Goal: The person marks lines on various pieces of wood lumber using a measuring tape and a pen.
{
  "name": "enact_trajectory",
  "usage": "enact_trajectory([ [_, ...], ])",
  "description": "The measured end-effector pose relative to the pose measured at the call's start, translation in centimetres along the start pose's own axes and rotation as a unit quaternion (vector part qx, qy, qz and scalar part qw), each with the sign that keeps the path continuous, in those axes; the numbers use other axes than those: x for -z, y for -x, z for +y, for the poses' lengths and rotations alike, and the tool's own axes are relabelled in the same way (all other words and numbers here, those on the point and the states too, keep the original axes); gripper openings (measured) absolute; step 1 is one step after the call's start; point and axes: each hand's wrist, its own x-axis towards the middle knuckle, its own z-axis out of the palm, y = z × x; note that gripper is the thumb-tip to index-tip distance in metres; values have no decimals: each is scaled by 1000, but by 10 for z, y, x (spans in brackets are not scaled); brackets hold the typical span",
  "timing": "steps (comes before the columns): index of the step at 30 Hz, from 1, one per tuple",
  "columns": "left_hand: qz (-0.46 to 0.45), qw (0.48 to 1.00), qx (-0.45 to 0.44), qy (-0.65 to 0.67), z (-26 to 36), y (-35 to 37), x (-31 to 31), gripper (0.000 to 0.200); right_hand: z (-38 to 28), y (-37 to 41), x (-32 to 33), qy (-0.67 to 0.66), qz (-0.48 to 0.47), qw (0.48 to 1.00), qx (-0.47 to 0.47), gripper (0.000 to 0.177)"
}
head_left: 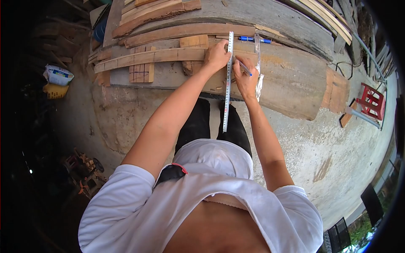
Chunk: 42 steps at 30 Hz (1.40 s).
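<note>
A white measuring tape (228, 84) with black and red markings lies straight across a long curved wooden strip (168, 55) and runs past the bench edge toward my legs. My left hand (217, 55) is closed on the tape's edge at the strip, fingertips pressed to it. Just right of the tape, my right hand (246, 76) grips a white-and-blue pen (245, 68) over the strip. Several dark lines cross the strip. Beyond my right hand lie a metal ruler (257, 52) and a blue marker (255, 39).
The thick plank bench (295, 80) carries a line-marked wooden block (141, 65), a smaller block (194, 41) and stacked boards (156, 17). A red plastic stool (371, 101) stands at right on the concrete floor (303, 143). Bags (58, 75) lie at left.
</note>
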Motion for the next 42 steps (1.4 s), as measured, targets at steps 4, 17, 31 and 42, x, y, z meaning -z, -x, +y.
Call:
enact_trajectory([
  [4, -2, 1000, 1, 1, -4, -1, -2, 41, 2, -2, -1, 2, -3, 1000, -3, 18],
  [17, -5, 1000, -1, 19, -6, -2, -3, 42, 0, 10, 3, 22, -4, 1000, 11, 15],
  [31, -1, 1000, -5, -5, -3, -1, -2, 41, 1, 4, 1, 17, 3, 1000, 0, 17],
  [42, 0, 1000, 5, 7, -6, 0, -4, 41, 2, 23, 11, 39, -32, 999, 16, 16],
])
